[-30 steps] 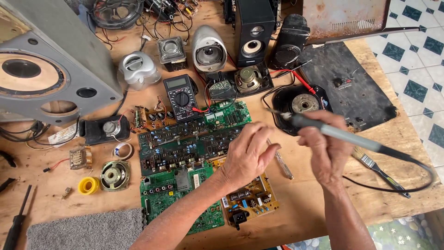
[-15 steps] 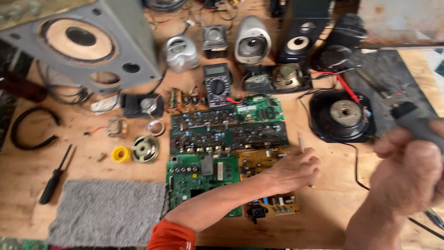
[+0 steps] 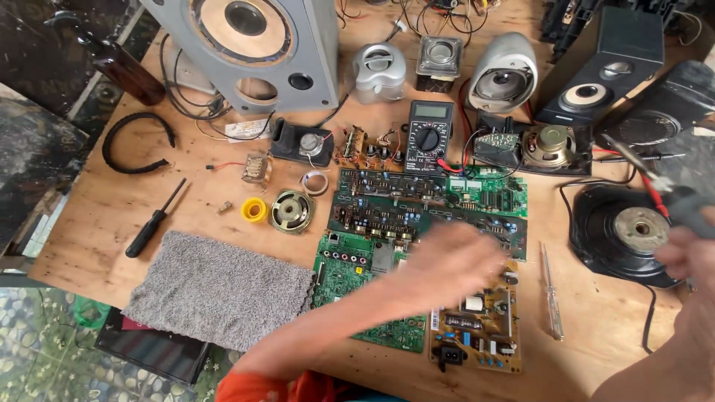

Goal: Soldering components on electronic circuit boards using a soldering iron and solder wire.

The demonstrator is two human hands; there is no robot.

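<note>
Our left hand [image 3: 454,260], blurred, grip unclear, hovers over the boards [image 3: 432,212]; our right hand [image 3: 689,257] grips the iron [image 3: 655,182], needing steady aim.

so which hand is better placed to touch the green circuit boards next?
Probably the left hand: it hovers, blurred, right over the green circuit boards. The right hand is off at the table's right edge, gripping a grey-handled tool.

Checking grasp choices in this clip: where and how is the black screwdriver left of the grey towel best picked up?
Grip the black screwdriver by its thick handle, the lower-left end, with fingers pinching across it from above. It lies flat and diagonal on the wooden table, its thin shaft pointing up-right, with bare wood on both sides of the handle.
</note>
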